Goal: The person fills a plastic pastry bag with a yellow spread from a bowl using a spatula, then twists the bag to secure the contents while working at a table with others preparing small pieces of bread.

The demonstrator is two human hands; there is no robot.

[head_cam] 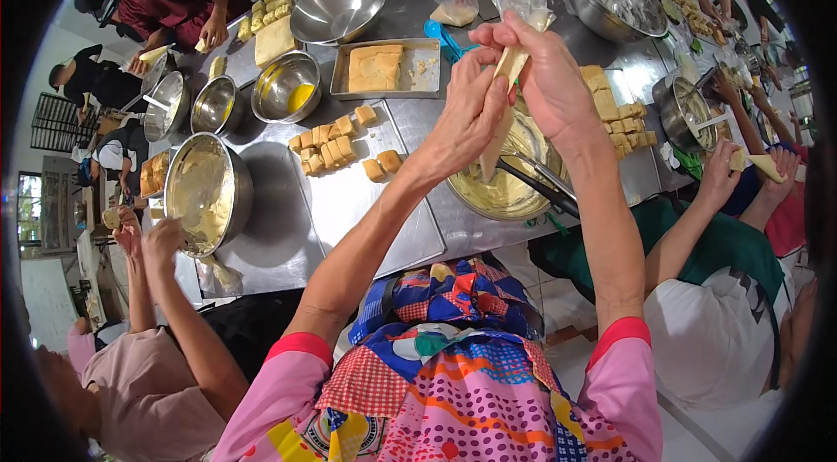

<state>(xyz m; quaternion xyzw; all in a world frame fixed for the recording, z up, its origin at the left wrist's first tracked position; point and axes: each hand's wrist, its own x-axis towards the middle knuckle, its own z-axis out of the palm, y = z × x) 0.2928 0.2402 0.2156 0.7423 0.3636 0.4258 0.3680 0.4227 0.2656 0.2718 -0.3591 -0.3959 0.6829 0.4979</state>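
Both hands are raised over a steel bowl [467, 191] smeared with pale yellow cream. A plastic piping bag [511, 63] filled with the same kind of cream runs between them, its narrow end slanting down over the bowl. My left hand [472, 110] is wrapped around the middle of the bag. Higher up, my right hand [548, 79] grips the bag from the other side; its palm is partly turned to the camera. A spatula with a black handle [539, 184] and a metal utensil rest in the bowl, partly behind the bag and right forearm.
Small cake pieces [330, 145] sit on a metal sheet [373, 220] to the left. Behind are a cake in a pan [376, 68], a bowl with yellow liquid [288, 88] and blue measuring spoons [441, 37]. A cream-coated bowl [208, 194] stands left. People work on both sides.
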